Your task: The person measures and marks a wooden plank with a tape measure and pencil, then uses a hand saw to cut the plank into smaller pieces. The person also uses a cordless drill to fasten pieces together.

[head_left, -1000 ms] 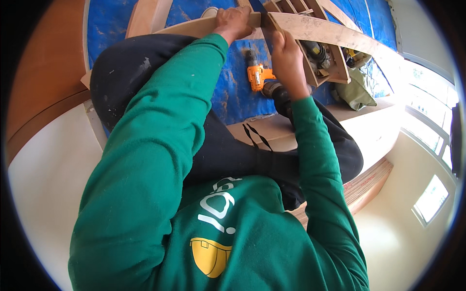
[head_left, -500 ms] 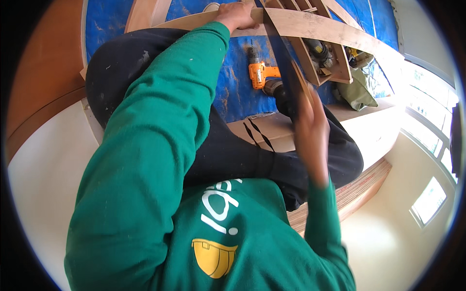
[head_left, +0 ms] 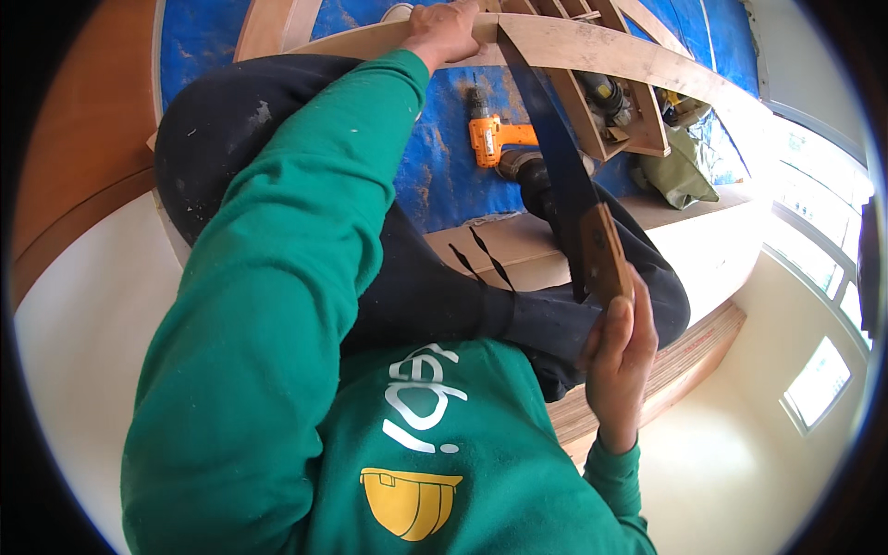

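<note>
At the top, my left hand (head_left: 442, 35) grips a long curved pale wooden board (head_left: 606, 51) that crosses over my knees. In my right hand (head_left: 620, 356) is the wooden handle (head_left: 603, 248) of a saw. Its long dark blade (head_left: 546, 120) runs up diagonally to touch the board at a thin cut line just right of my left hand. An orange cordless drill (head_left: 487, 141) lies beyond my legs.
Blue sheeting (head_left: 425, 185) lies beyond my crossed legs. A compartmented wooden frame (head_left: 647, 125) holds dark tools beside an olive cloth bag (head_left: 680, 171). Stacked boards (head_left: 694, 351) are at lower right, a brown wooden panel (head_left: 74, 120) at left, windows (head_left: 814, 379) at right.
My right hand has moved down and right toward my body, drawing the saw back along with it, so much more blade shows. My left hand stays on the board.
</note>
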Tool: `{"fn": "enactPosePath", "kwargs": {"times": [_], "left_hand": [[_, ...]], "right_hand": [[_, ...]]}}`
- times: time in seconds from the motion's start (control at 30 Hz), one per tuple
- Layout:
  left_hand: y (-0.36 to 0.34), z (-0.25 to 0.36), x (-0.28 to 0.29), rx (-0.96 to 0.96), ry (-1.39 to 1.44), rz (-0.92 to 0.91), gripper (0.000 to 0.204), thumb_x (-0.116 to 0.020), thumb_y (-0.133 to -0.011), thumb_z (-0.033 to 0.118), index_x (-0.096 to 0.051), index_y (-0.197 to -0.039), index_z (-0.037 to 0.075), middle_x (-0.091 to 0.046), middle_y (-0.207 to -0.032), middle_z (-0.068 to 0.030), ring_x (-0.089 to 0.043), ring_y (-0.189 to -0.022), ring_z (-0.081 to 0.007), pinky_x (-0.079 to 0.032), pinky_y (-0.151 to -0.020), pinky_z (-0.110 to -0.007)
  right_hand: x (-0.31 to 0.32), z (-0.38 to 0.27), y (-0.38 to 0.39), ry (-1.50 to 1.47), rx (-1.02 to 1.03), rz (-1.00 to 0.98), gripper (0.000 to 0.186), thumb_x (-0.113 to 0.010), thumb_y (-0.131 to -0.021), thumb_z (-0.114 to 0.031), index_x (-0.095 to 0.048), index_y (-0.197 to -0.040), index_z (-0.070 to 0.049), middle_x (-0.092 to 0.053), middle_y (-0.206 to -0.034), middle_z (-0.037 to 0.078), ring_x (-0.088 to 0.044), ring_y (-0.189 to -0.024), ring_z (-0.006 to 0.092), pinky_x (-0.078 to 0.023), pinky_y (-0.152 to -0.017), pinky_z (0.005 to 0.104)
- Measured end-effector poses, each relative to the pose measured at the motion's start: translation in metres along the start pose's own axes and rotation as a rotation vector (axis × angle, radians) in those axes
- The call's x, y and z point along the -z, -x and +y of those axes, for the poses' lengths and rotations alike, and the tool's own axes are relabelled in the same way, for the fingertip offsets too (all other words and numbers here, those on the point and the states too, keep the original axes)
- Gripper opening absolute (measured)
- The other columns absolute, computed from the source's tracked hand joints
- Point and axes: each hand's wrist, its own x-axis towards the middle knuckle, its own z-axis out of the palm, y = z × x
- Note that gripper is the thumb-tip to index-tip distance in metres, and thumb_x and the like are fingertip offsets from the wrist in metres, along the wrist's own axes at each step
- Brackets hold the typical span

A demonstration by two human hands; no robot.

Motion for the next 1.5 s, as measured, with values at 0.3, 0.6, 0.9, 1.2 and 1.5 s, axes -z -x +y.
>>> {"fn": "enactPosePath", "kwargs": {"times": [0.3, 0.6, 0.9, 1.2, 1.5], "left_hand": [[0.02, 0.015, 0.023, -0.027, 0.037, 0.11, 0.058, -0.092, -0.086, 0.05, -0.072, -0.13, 0.017, -0.08, -0.131, -0.011, -0.076, -0.123, -0.0389, -0.056, -0.1, -0.06], [-0.015, -0.005, 0.001, 0.045, 0.041, -0.145, 0.077, -0.09, -0.084, 0.061, -0.07, -0.146, 0.021, -0.081, -0.135, -0.0141, -0.077, -0.126, -0.0362, -0.059, -0.104, -0.056], [-0.021, -0.012, -0.004, 0.013, 0.038, -0.164, 0.082, -0.091, -0.081, 0.065, -0.071, -0.144, 0.018, -0.081, -0.135, -0.0172, -0.077, -0.125, -0.0386, -0.06, -0.106, -0.053], [-0.012, -0.006, -0.001, 0.027, 0.059, -0.13, 0.073, -0.092, -0.083, 0.062, -0.073, -0.139, 0.019, -0.083, -0.128, -0.0133, -0.078, -0.123, -0.0364, -0.06, -0.101, -0.056], [0.004, 0.011, 0.021, 0.017, 0.055, -0.074, 0.072, -0.093, -0.082, 0.058, -0.073, -0.139, 0.019, -0.082, -0.133, -0.0133, -0.076, -0.127, -0.0372, -0.058, -0.106, -0.056]], "right_hand": [[-0.125, 0.01, -0.211, 0.011, 0.378, 0.075, 0.042, -0.055, -0.119, -0.035, -0.067, -0.141, -0.002, -0.074, -0.108, 0.037, -0.069, -0.108, 0.0606, -0.054, -0.089, 0.0641], [-0.013, 0.012, -0.003, -0.022, 0.169, 0.013, 0.042, -0.054, -0.121, -0.023, -0.061, -0.156, -0.002, -0.081, -0.124, 0.019, -0.077, -0.106, 0.0216, -0.058, -0.097, 0.0386], [-0.136, 0.018, -0.213, 0.007, 0.381, 0.104, 0.041, -0.055, -0.119, -0.034, -0.064, -0.143, -0.001, -0.073, -0.112, 0.039, -0.07, -0.108, 0.0608, -0.056, -0.089, 0.0627], [-0.007, 0.004, -0.013, -0.008, 0.031, -0.014, 0.044, -0.053, -0.121, -0.026, -0.062, -0.155, 0.0, -0.08, -0.127, 0.023, -0.077, -0.119, 0.0297, -0.057, -0.105, 0.0405], [-0.123, 0.014, -0.206, 0.036, 0.373, 0.099, 0.042, -0.054, -0.12, -0.036, -0.066, -0.141, -0.003, -0.074, -0.111, 0.038, -0.07, -0.107, 0.0617, -0.058, -0.091, 0.0571]]}}
